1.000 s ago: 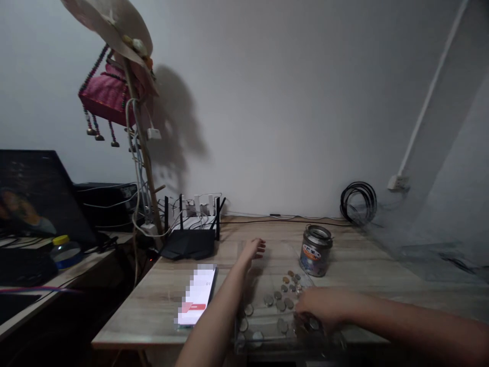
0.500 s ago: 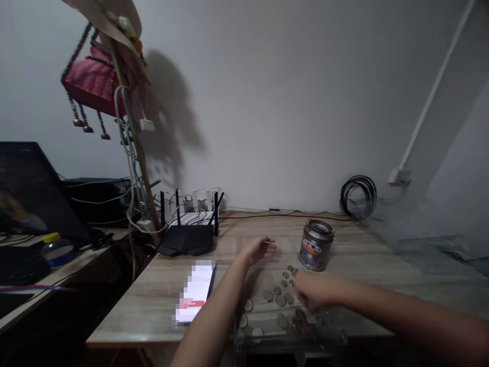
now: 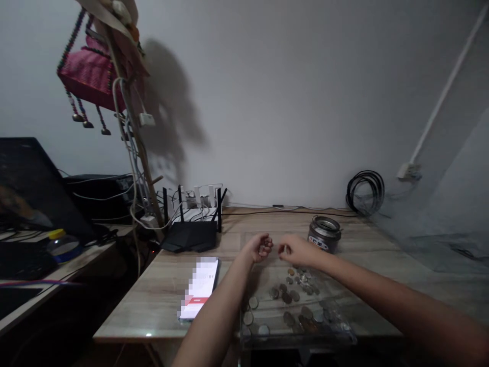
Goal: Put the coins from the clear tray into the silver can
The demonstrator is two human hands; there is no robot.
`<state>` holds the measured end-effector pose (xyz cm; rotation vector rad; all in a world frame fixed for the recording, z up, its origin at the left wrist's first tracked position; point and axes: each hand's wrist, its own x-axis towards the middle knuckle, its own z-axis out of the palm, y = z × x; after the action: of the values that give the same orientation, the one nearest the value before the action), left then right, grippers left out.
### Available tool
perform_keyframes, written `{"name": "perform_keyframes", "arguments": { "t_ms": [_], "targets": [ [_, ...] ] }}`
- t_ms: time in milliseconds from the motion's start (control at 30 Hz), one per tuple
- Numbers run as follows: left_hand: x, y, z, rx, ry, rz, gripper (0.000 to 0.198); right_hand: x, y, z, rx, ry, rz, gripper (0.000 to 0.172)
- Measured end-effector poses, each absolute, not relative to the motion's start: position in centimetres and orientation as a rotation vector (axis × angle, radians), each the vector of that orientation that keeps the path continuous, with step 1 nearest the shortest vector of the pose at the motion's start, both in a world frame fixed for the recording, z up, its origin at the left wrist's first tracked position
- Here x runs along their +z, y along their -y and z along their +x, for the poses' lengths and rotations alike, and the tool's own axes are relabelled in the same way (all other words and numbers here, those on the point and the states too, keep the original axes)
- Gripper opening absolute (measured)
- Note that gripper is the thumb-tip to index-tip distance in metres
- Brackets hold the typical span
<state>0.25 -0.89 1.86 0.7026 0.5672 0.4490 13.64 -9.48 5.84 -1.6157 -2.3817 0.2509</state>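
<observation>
Loosely curled, my left hand hangs over the far part of a clear plastic tray; what lies in its palm is hidden. My right hand faces it a short way to the right, thumb and fingers pinched together, and anything between the tips is too small to make out. Several coins, silver and a few brassy ones, lie spread in the tray below both hands. A round metal tin with a dark label stands behind my right wrist, which partly covers it.
To the left lies a lit phone. Behind it sits a black router with upright antennas. A coil of black cable leans on the wall at the back right. A laptop screen and a yellow-capped bottle occupy the left desk.
My right hand has moved up and left from the coins to beside my left hand. My left fingers have curled more. The view has shifted slightly.
</observation>
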Motion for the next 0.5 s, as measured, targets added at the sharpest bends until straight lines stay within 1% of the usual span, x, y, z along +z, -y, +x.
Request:
{"name": "perform_keyframes", "arguments": {
  "t_ms": [33, 100, 133, 167, 300, 367, 500],
  "targets": [
    [1.8, 0.8, 0.2, 0.469, -0.566, 0.695, 0.021, 5.0, 10.6, 14.1, 0.326, 2.458, -1.610, 0.029],
    [1.6, 0.6, 0.1, 0.502, -0.567, 0.687, 0.020, 3.3, 12.8, 14.8, 0.457, 2.598, -1.537, 0.046],
    [1.5, 0.6, 0.1, 0.516, -0.565, 0.685, 0.019, 2.6, 13.8, 15.1, 0.503, 2.646, -1.503, 0.051],
    [1.4, 0.6, 0.1, 0.529, -0.562, 0.685, 0.017, 2.1, 14.6, 15.3, 0.546, 2.681, -1.484, 0.051],
    [1.4, 0.6, -0.1, 0.568, -0.552, 0.688, 0.014, 1.9, 16.2, 15.9, 0.684, 2.764, -1.460, 0.029],
    [1.4, 0.5, -0.1, 0.581, -0.551, 0.687, 0.013, 2.7, 16.5, 16.1, 0.703, 2.826, -1.429, 0.024],
    [1.2, 0.4, -0.1, 0.600, -0.544, 0.687, 0.014, 4.1, 17.3, 16.3, 0.743, 2.936, -1.443, 0.031]
  ]
}}
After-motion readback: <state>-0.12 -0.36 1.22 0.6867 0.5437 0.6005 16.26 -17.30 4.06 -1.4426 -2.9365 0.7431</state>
